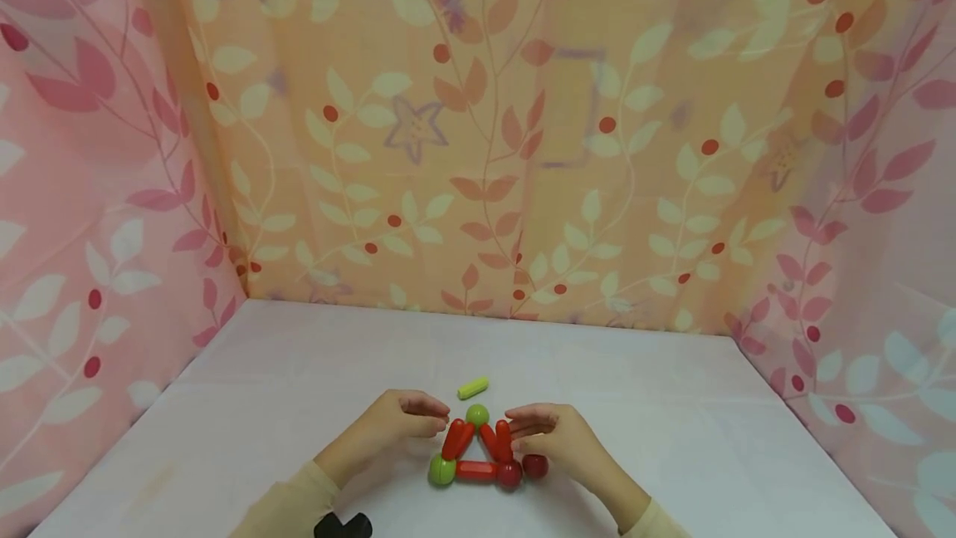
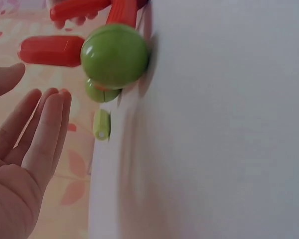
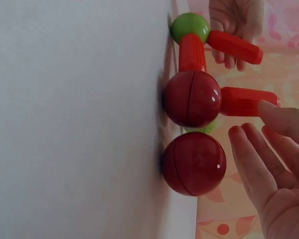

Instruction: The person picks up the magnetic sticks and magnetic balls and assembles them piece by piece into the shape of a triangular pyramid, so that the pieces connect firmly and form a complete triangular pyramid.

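A triangular toy frame of balls and red rods stands on the table. At its corners are a front green ball [image 1: 442,470], a back green ball [image 1: 477,415] and a dark red ball [image 1: 509,474]. A red rod [image 1: 475,471] joins the front two. From the front corners rise a left upright rod [image 2: 52,50] and a right upright rod [image 3: 249,101]. My left hand [image 1: 392,422] hovers beside the frame, fingers extended and holding nothing. On the other side is my right hand [image 1: 556,434], fingers extended, its thumb tip [image 3: 271,113] overlapping the right rod's top in the wrist view.
A loose dark red ball [image 1: 534,466] sits just right of the frame, beside my right hand. Behind the frame lies a short yellow-green rod [image 1: 473,388]. A black object [image 1: 343,525] shows at the near edge by the left sleeve. Patterned curtains [image 1: 485,148] enclose the white table [image 1: 635,380].
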{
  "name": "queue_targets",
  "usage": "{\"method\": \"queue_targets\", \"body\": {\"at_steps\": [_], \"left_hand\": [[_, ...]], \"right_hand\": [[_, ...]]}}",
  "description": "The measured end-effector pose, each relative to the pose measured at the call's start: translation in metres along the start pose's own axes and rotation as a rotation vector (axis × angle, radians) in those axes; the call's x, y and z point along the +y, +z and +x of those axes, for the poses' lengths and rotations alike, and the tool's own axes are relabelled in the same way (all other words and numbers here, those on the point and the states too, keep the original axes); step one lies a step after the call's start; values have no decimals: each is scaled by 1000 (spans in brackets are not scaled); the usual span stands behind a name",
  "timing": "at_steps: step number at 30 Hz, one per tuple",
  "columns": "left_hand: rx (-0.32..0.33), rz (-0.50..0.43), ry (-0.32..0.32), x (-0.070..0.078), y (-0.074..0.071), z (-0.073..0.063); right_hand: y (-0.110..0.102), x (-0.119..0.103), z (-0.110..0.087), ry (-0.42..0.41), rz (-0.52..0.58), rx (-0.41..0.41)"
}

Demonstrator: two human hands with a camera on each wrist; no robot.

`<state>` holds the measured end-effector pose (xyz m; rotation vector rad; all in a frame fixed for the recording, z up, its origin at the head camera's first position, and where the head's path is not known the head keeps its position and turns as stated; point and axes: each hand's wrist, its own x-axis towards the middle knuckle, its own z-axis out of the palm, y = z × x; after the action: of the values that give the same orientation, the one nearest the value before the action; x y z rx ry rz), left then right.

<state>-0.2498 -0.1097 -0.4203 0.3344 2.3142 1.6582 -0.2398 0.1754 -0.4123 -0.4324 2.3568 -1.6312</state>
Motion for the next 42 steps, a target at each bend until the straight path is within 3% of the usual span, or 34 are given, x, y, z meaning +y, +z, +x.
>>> {"method": "queue_targets", "body": {"at_steps": [4, 10, 16, 23, 29, 38, 42], "left_hand": [[79, -38, 15, 2, -4, 9], [204, -21, -38, 2, 2, 25], [269, -7, -62, 1, 7, 41], [261, -65, -109, 0, 12, 59], [262, -17, -160, 0, 14, 74], [261, 39, -178, -2, 17, 79], [249, 45, -158, 1, 17, 79]], "right_hand": [[-4, -1, 2, -20, -8, 31], [-6, 0, 3, 8, -41, 76], [-8, 4, 12, 16, -40, 111], [-11, 6, 20, 16, -17, 158], [-12, 5, 24, 26, -12, 214], [-9, 6, 35, 27, -38, 250], [-10, 6, 37, 34, 8, 234]]}}
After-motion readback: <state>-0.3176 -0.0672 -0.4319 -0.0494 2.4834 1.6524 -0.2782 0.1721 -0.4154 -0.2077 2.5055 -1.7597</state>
